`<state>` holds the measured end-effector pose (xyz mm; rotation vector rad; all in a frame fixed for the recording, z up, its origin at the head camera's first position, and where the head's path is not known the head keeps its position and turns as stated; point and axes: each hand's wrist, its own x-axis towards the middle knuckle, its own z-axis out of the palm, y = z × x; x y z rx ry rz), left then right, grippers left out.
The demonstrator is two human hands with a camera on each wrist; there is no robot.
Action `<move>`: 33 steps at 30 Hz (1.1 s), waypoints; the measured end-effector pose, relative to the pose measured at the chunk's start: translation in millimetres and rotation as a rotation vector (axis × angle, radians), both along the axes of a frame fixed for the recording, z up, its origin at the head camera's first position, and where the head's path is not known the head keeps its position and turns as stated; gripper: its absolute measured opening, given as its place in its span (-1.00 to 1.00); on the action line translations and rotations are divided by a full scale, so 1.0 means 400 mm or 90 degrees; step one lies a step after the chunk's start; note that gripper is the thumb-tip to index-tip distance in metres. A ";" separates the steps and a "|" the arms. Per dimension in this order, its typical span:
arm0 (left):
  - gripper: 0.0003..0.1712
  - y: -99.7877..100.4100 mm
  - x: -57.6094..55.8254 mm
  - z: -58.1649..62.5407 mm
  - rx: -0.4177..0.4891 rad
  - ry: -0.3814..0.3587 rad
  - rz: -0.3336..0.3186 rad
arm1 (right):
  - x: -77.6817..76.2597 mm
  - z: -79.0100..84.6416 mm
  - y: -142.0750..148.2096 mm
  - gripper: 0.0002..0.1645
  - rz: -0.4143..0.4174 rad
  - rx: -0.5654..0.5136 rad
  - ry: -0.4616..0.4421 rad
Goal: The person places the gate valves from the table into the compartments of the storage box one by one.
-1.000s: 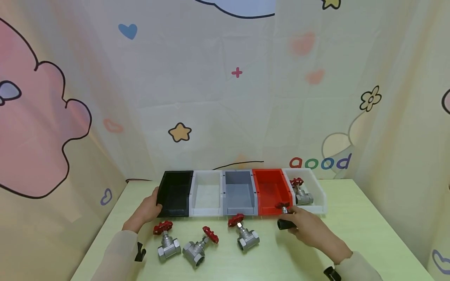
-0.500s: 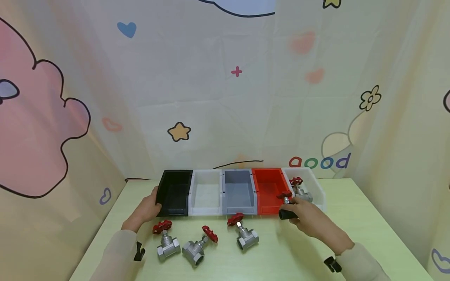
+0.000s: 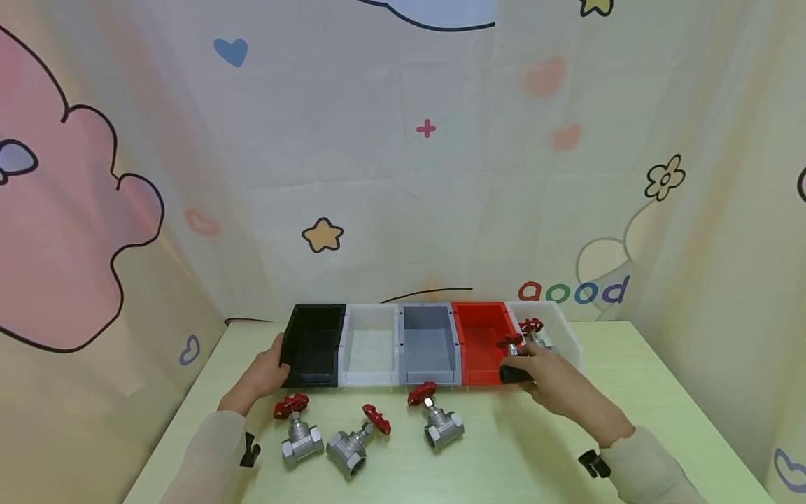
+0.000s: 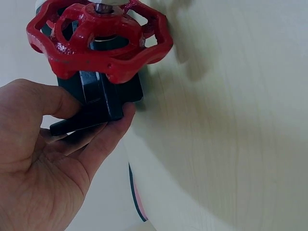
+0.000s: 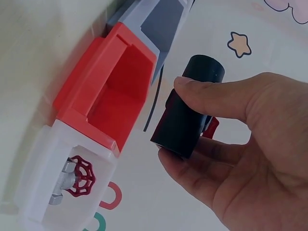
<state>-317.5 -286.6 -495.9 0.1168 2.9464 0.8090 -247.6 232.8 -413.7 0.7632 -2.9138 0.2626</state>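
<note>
My right hand [image 3: 557, 381] holds a valve with a black body [image 5: 185, 113] and a red handwheel [image 3: 508, 341], thumb on one side of the body and fingers on the other. In the head view it overlaps the front right corner of the red bin [image 3: 483, 378]. At the other end, my left hand [image 3: 261, 374] grips the left wall of the black bin [image 3: 311, 381] between thumb and fingers. Close to this hand, a silver valve [image 3: 302, 445] with a red handwheel [image 4: 106, 45] lies on the table. Inside the right-hand white bin [image 3: 573, 339] lies another silver valve [image 5: 67, 180].
Between the black and red bins stand a white bin [image 3: 369, 380] and a grey bin [image 3: 430, 379], all in one row. Two more silver valves, one left of centre [image 3: 348, 451] and one near the middle [image 3: 443, 427], lie before them. A printed curtain [image 3: 378, 175] hangs behind the table.
My right hand has carried the black valve forward and up, from in front of the red bin to over its front right corner. The left hand stays on the black bin.
</note>
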 end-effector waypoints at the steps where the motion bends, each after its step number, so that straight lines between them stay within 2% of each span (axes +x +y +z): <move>1: -0.14 0.000 0.000 0.000 0.000 0.000 0.000 | -0.002 0.001 -0.001 -0.54 0.002 -0.002 0.003; 17: -0.15 -0.002 0.002 -0.001 -0.010 0.010 -0.002 | -0.024 0.026 -0.010 -0.53 -0.005 -0.013 0.010; 24: -0.14 -0.001 0.007 0.010 0.001 0.004 -0.004 | -0.045 0.022 -0.021 -0.50 -0.019 -0.021 -0.008; 33: -0.14 0.002 0.001 0.004 0.000 0.004 -0.005 | -0.066 0.016 -0.024 -0.53 -0.027 -0.027 -0.013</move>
